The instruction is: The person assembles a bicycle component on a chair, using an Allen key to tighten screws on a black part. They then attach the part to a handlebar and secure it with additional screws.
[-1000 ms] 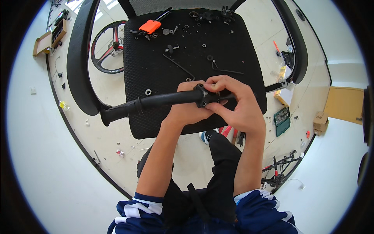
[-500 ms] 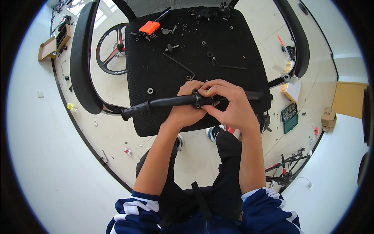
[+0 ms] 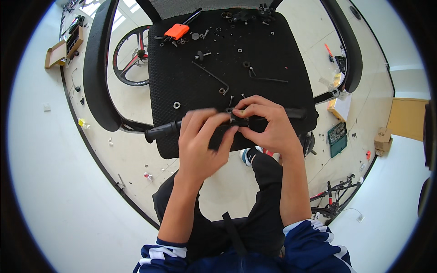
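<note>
A black bicycle handlebar lies across the front of a black chair seat. Thumb and fingers of my right hand pinch the black stem clamp at the bar's middle. My left hand arches over the bar just left of the clamp, its fingers apart and partly blurred. Its thumb tip comes close to the clamp's lower edge; whether it touches, I cannot tell. Two small bolts lie just behind the clamp. A nut sits behind the left grip. Hex keys rest farther back.
Toward the seat's back lie an orange tool piece, loose bolts and washers, and black parts. Armrests flank the seat. On the floor are a spoked wheel, a green toolbox, cardboard boxes and a bike frame.
My left hand has come out from beneath the bar and clamp and now arches over the bar, to the left. My right hand keeps its pinch on the clamp. Two bolts behind it are uncovered.
</note>
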Demonstrator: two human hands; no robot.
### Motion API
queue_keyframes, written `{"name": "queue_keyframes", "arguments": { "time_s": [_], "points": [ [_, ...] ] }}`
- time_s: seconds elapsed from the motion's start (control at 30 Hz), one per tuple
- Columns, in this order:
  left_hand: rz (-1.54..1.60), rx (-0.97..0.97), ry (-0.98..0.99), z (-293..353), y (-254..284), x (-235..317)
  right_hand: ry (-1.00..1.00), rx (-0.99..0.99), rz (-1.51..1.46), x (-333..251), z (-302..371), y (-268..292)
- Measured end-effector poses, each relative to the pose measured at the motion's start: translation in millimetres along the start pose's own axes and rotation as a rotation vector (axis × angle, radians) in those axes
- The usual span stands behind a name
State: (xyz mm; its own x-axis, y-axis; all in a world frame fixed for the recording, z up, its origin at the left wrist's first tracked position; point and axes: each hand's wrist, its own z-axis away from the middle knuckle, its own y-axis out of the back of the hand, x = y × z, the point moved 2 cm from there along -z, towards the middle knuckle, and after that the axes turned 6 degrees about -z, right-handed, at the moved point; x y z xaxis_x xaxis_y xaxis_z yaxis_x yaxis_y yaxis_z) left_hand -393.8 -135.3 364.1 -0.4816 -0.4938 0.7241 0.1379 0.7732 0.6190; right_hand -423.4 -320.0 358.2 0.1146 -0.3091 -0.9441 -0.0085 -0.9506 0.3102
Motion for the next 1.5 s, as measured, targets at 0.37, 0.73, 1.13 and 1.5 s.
{"name": "queue_keyframes", "arguments": {
  "time_s": [0.37, 0.73, 1.13, 1.5],
  "points": [
    [0.193, -0.338, 0.170, -46.9, -15.1, -7.6, -0.159, 0.044, 0.020, -2.1, -3.5, 11.9],
    [0.245, -0.411, 0.173, -39.2, -11.6, -17.0, -0.223, -0.075, -0.017, -2.3, -4.4, 15.0],
    [0.233, -0.532, 0.246, -47.8, -3.7, -11.9, -0.275, -0.060, -0.161, -5.2, -3.0, 12.6],
    [0.285, -0.530, 0.285, -45.4, -6.5, -17.8, -0.297, 0.164, -0.015, 14.0, -30.4, 44.5]
  ]
}}
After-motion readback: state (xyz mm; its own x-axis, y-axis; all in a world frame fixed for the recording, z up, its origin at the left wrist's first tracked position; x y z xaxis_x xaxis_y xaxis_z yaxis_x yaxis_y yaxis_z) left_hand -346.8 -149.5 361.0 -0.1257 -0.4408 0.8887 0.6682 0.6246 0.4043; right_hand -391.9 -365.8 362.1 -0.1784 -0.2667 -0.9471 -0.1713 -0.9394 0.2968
